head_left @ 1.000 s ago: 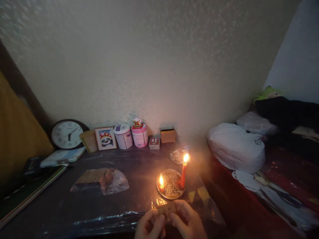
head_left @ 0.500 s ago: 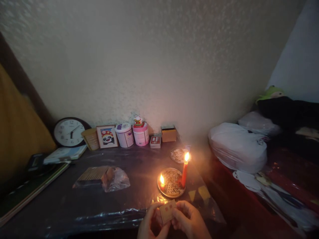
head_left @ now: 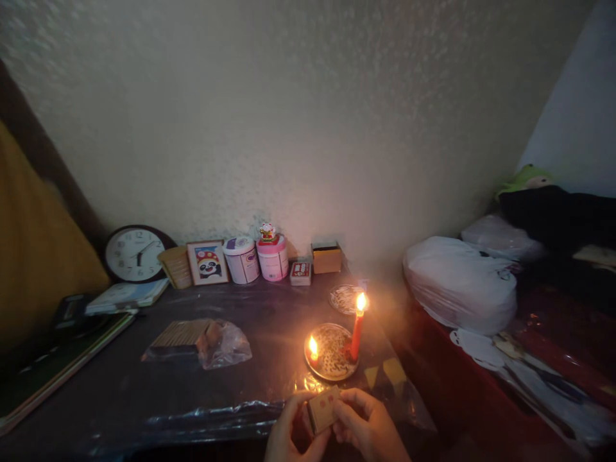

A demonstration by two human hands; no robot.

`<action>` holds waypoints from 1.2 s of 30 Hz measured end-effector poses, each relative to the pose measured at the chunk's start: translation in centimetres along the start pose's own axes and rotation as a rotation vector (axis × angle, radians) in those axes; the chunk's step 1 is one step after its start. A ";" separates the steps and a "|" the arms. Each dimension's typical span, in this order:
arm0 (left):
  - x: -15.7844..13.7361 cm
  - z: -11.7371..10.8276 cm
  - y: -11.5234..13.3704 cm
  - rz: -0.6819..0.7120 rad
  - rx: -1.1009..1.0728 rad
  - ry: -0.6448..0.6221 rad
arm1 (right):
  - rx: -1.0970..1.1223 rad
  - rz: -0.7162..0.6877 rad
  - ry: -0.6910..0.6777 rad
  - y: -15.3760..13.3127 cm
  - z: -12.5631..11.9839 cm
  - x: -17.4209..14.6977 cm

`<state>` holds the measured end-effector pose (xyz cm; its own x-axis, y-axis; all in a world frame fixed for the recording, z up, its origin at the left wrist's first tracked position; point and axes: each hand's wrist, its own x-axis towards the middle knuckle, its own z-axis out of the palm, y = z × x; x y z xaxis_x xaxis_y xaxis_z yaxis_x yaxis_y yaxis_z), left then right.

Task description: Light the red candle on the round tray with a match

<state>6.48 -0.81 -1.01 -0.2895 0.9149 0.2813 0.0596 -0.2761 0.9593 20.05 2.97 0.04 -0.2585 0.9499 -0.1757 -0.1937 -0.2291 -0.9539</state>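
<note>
Between my hands, low in the head view, is a small flat tan cardboard-like packet (head_left: 322, 411) with red marks on its face. My left hand (head_left: 291, 435) pinches its left side, thumb below. My right hand (head_left: 368, 423) grips its right edge between thumb and fingers. Just beyond stands a round metal plate (head_left: 332, 378) strewn with small dark bits. On it burn a tall red candle (head_left: 356, 337) at the right and a short candle stub (head_left: 314, 361) at the left. Two yellowish pieces (head_left: 394, 370) lie right of the plate.
A clear bag (head_left: 231, 346) with a stack of brown pieces lies left on the dark plastic-covered table (head_left: 106, 398). A clock (head_left: 137, 255), framed panda picture (head_left: 208, 262), tins (head_left: 241, 261) and boxes (head_left: 326, 258) line the wall. White bags (head_left: 457, 279) sit at right.
The packet has tilted slightly in my fingers, showing more of its left edge. Both hands keep hold in nearly the same place; the candles still burn.
</note>
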 end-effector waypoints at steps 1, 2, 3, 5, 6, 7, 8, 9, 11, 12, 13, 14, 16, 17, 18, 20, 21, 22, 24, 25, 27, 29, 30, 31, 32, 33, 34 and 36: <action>0.0 -0.1 -0.1 0.006 0.020 -0.002 | -0.008 -0.003 0.005 0.0 0.0 0.0; 0.0 -0.1 -0.3 0.008 0.044 -0.001 | -0.018 -0.007 0.014 0.0 -0.1 0.1; 0.0 -0.2 -0.6 0.005 0.068 0.004 | -0.028 -0.012 0.029 0.0 -0.1 0.1; 0.0 -0.3 -1.0 -0.007 0.105 0.010 | -0.042 -0.031 0.061 0.0 -0.2 0.2; 0.0 -0.4 -1.3 -0.013 0.114 0.008 | -0.048 -0.040 0.072 0.0 -0.3 0.2; 0.0 -0.5 -1.4 -0.015 0.120 0.002 | -0.049 -0.046 0.076 0.0 -0.3 0.2; 0.1 -0.6 -1.5 -0.013 0.127 -0.009 | -0.051 -0.052 0.077 -0.1 -0.3 0.1; 0.1 -0.6 -1.6 -0.011 0.132 -0.020 | -0.056 -0.059 0.075 -0.2 -0.4 0.1; 0.2 -0.8 -1.6 -0.006 0.128 -0.035 | -0.071 -0.070 0.084 -0.3 -0.4 0.0; 0.2 -0.8 -1.6 -0.005 0.121 -0.039 | -0.081 -0.075 0.095 -0.4 -0.5 0.0; 0.2 -0.8 -1.6 -0.010 0.116 -0.042 | -0.088 -0.081 0.110 -0.5 -0.6 0.1; 0.3 -0.9 -1.6 -0.017 0.108 -0.046 | -0.091 -0.085 0.127 -0.5 -0.7 0.1; 0.3 -0.9 -1.8 -0.038 0.082 -0.042 | -0.077 -0.081 0.164 -0.5 -1.1 0.4; 0.3 -0.9 -1.9 -0.047 0.054 -0.034 | -0.065 -0.078 0.181 -0.5 -1.3 0.5; 0.3 -0.9 -1.9 -0.056 0.014 -0.024 | -0.050 -0.076 0.189 -0.4 -1.5 0.7; 0.4 -0.9 -2.0 -0.081 -0.094 -0.021 | -0.023 -0.070 0.194 -0.2 -1.7 0.8; 0.4 -0.9 -1.9 -0.103 -0.153 -0.029 | -0.008 -0.065 0.194 0.0 -1.7 0.9; 0.4 -0.8 -1.8 -0.134 -0.210 -0.043 | 0.003 -0.060 0.196 0.1 -1.7 0.9; 0.5 -0.7 -1.3 -0.212 -0.298 -0.075 | 0.018 -0.056 0.208 0.4 -1.4 0.8; 0.5 -0.6 -1.0 -0.241 -0.325 -0.092 | 0.024 -0.054 0.213 0.5 -1.2 0.8; 0.7 -0.6 -0.4 -0.261 -0.347 -0.126 | 0.026 -0.035 0.186 0.6 -0.9 0.6; 0.8 -0.6 0.2 -0.271 -0.370 -0.144 | 0.004 0.000 0.142 0.6 -0.6 0.5; 0.8 -0.6 0.3 -0.286 -0.392 -0.142 | -0.014 0.016 0.130 0.5 -0.5 0.5; 0.8 -0.6 0.4 -0.310 -0.419 -0.136 | -0.032 0.025 0.125 0.5 -0.4 0.4; 0.8 -0.6 0.3 -0.337 -0.449 -0.128 | -0.047 0.030 0.127 0.5 -0.3 0.4; 0.8 -0.6 0.1 -0.356 -0.479 -0.124 | -0.056 0.031 0.132 0.5 -0.3 0.4; 0.7 -0.6 -0.2 -0.370 -0.506 -0.123 | -0.058 0.031 0.133 0.6 -0.3 0.4; 0.7 -0.6 -1.0 -0.381 -0.543 -0.126 | -0.070 0.017 0.132 0.7 -0.3 0.4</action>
<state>5.66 -0.10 -1.79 -0.0799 0.9959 -0.0414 -0.5227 -0.0064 0.8525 20.14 3.22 -0.79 -0.1334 0.9667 -0.2183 -0.1227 -0.2347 -0.9643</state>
